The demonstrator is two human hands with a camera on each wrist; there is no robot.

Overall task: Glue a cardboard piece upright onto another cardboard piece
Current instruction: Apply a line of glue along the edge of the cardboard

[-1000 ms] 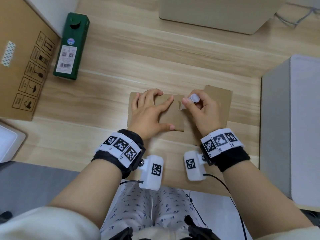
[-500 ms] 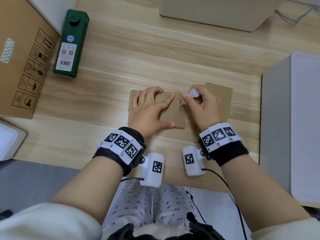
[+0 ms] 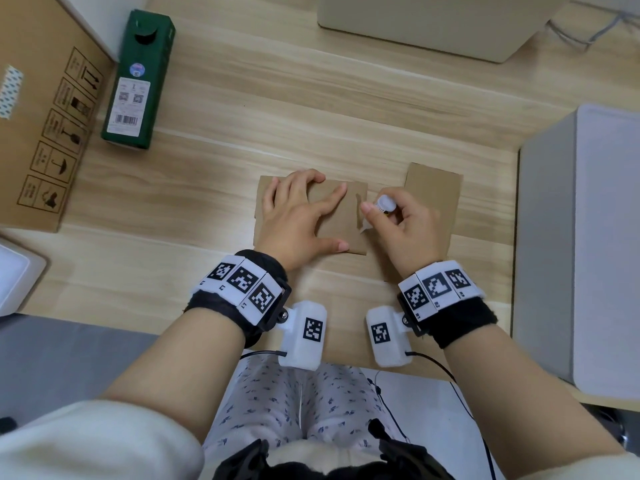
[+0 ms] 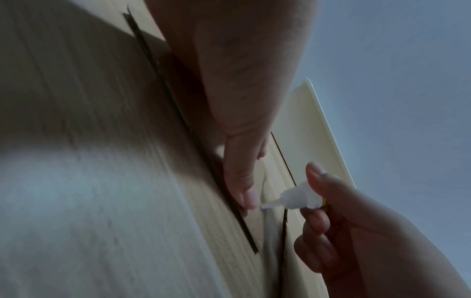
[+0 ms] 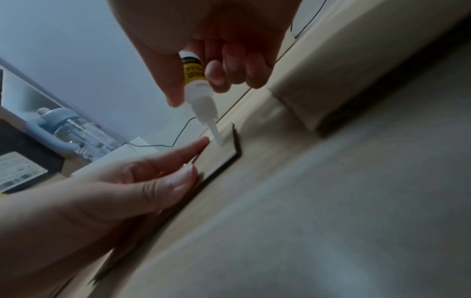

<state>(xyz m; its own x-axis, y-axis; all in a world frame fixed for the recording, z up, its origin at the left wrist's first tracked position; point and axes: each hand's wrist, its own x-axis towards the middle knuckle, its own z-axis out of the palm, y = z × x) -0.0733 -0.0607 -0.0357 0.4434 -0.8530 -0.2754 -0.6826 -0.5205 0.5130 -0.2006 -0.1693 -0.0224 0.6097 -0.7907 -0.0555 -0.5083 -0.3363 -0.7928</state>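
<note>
- My left hand (image 3: 298, 216) lies flat on the cardboard piece (image 3: 341, 233) on the worktop (image 3: 207, 168).
- My right hand (image 3: 401, 226) pinches the glue bottle (image 5: 197, 88), nozzle at the piece's right edge, which runs away from me.

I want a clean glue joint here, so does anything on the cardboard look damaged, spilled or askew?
No spill shows. One oddity: the flat brown cardboard piece under the left hand has a ragged, torn-looking strip near its right edge, just where the right hand points the small white glue bottle.
</note>
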